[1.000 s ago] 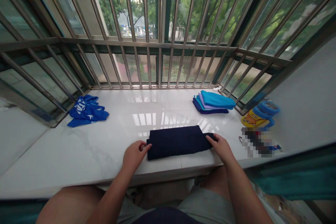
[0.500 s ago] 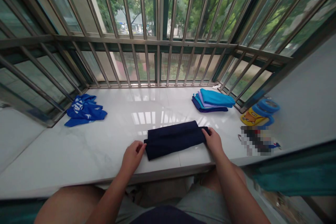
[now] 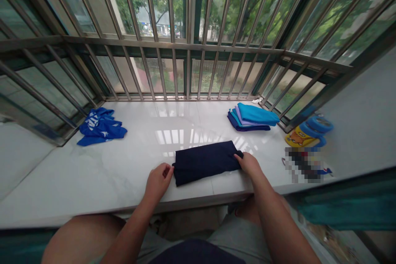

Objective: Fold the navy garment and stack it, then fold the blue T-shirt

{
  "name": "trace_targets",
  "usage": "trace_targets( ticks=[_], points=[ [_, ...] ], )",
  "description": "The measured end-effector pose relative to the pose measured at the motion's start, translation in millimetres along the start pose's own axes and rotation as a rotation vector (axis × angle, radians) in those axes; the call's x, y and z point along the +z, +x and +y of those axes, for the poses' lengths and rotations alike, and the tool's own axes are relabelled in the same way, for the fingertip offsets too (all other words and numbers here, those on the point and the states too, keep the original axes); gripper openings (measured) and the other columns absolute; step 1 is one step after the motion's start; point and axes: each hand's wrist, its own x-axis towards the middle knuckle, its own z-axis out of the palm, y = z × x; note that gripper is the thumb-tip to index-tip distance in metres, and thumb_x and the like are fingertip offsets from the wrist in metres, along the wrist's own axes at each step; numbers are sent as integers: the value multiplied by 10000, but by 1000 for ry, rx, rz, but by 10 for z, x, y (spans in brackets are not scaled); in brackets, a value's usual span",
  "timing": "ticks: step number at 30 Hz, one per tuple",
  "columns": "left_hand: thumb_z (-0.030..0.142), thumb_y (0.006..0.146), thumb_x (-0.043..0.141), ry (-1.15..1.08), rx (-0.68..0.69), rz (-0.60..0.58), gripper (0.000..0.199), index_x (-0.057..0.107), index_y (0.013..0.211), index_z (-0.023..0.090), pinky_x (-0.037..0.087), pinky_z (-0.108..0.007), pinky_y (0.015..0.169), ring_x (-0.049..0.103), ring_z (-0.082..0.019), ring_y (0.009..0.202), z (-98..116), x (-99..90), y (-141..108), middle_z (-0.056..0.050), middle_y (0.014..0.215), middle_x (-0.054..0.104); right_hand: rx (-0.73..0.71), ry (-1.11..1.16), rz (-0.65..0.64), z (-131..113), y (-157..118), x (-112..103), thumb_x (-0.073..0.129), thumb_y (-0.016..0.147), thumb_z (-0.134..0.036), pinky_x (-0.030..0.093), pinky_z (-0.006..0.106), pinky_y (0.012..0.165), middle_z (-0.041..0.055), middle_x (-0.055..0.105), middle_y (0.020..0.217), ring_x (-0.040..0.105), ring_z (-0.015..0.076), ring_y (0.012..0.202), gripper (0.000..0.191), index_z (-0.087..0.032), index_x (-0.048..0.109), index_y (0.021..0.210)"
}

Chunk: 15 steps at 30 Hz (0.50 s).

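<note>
A dark navy cloth (image 3: pixel 206 163), folded into a long flat strip, lies on the white marble sill in front of me. My left hand (image 3: pixel 160 179) pinches its left end near the lower corner, fingers curled. At the other end, my right hand (image 3: pixel 249 164) grips the right edge between thumb and fingers. A stack of folded clothes (image 3: pixel 252 116), bright blue on top with lilac and navy below, sits behind and to the right. Off to the left is a crumpled blue cloth (image 3: pixel 102 127) with white print.
Metal bars (image 3: pixel 188 47) and windows enclose the far side of the white sill (image 3: pixel 139 132). A blue and yellow bottle (image 3: pixel 306 132) stands at the right wall, with a blurred-out dark item (image 3: pixel 305 165) before it.
The navy cloth's upper layer now lies more evenly over the lower one, its step at the right end smaller. My right hand has shifted slightly left. The camera view has moved a little.
</note>
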Motion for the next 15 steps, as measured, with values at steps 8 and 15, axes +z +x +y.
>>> trace_targets(
  ticks=[8, 15],
  points=[
    [521, 1020, 510, -52, -16, 21, 368, 611, 793, 249, 405, -324, 679, 614, -206, 680, -19, -2, -16, -6, 721, 662, 1, 29, 21, 212, -70, -377, 564, 1038, -447, 539, 347, 881, 193, 797, 1131, 758, 313, 1075, 407, -115, 780, 1133],
    [512, 1013, 541, -53, -2, 14, 354, 628, 793, 248, 406, -322, 675, 611, -200, 663, -28, -7, 5, 2, 708, 660, 104, -2, 301, -280, -461, -762, 651, 984, -514, 501, 374, 786, 156, 773, 1105, 735, 338, 1005, 429, -195, 700, 1267]
  ],
)
